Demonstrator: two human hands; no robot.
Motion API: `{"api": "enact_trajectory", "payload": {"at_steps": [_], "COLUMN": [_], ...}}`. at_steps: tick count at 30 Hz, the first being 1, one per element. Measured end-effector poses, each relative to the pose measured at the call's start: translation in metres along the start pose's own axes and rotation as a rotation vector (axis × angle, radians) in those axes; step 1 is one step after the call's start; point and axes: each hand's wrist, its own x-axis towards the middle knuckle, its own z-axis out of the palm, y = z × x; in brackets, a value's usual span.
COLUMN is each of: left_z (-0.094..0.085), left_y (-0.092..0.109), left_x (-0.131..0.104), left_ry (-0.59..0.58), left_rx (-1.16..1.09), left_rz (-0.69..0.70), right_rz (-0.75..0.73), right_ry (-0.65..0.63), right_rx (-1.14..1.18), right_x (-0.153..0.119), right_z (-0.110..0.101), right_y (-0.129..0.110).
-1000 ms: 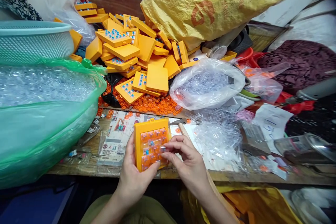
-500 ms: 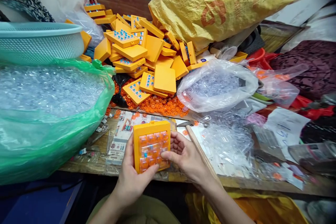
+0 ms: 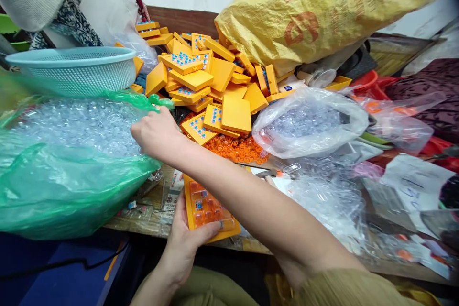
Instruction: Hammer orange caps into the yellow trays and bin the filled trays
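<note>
My left hand [image 3: 188, 234] grips the lower left of a yellow plastic tray [image 3: 191, 215], its thumb lying over the front. In the tray sit rows of orange rings and clear pieces, with a few blue parts showing; my right forearm hides its upper right. Reaching across to the left, my right hand [image 3: 156, 131] is closed at the near right rim of a green plastic bag [image 3: 118, 177]. Its fingertips are at the bunched green plastic, partly hidden behind the hand. Small clear plastic pieces [image 3: 86, 126] fill the bag.
Behind lie a heap of yellow trays [image 3: 193, 79] and loose orange rings [image 3: 236, 148]. A white bag [image 3: 308, 146] of clear pieces stands right, by scattered clear parts [image 3: 326, 196] and scissors [image 3: 265, 173]. A light blue basket [image 3: 71, 57] is back left, a yellow sack [image 3: 330, 14] back right.
My right hand has left the yellow tray and moved up and left to the green bag's rim. My left hand still holds the tray, now tilted differently. The view has shifted slightly.
</note>
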Motion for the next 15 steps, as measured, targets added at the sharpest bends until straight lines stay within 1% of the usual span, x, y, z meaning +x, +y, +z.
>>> {"api": "enact_trajectory", "payload": {"at_steps": [2, 4, 6, 8, 10, 11, 12, 13, 14, 15], "left_z": [-0.002, -0.003, -0.002, -0.002, -0.002, -0.003, -0.004, -0.006, -0.007, -0.008], "left_y": [0.001, 0.003, 0.003, 0.004, 0.003, 0.003, 0.002, 0.000, -0.002, -0.004], "left_x": [-0.001, -0.001, -0.002, -0.002, -0.002, -0.001, 0.001, 0.003, 0.005, 0.007], "left_ry": [-0.011, -0.032, -0.053, -0.075, -0.094, -0.100, -0.100, -0.091, -0.074, -0.049], "left_rx": [-0.008, -0.022, -0.039, -0.051, -0.079, -0.109, -0.147, -0.187, -0.219, -0.236], "left_rz": [-0.016, -0.038, -0.047, -0.046, -0.057, -0.073, -0.096, -0.121, -0.140, -0.151], "right_rz": [0.015, 0.006, -0.021, -0.059, -0.082, -0.068, -0.040, 0.019, 0.082, 0.110], "right_ry": [-0.055, -0.089, -0.067, -0.005, 0.082, 0.123, 0.179, 0.216, 0.197, 0.162], "right_rx": [-0.148, -0.279, -0.346, -0.366, -0.327, -0.296, -0.177, -0.074, -0.023, -0.005], "right_x": [0.000, -0.006, -0.017, -0.035, -0.063, -0.081, -0.101, -0.122, -0.143, -0.162], "right_z": [0.010, 0.005, -0.010, -0.032, -0.055, -0.065, -0.073, -0.079, -0.083, -0.084], "right_y": [-0.001, -0.006, -0.013, -0.019, -0.020, -0.019, -0.015, -0.011, -0.006, -0.001]}}
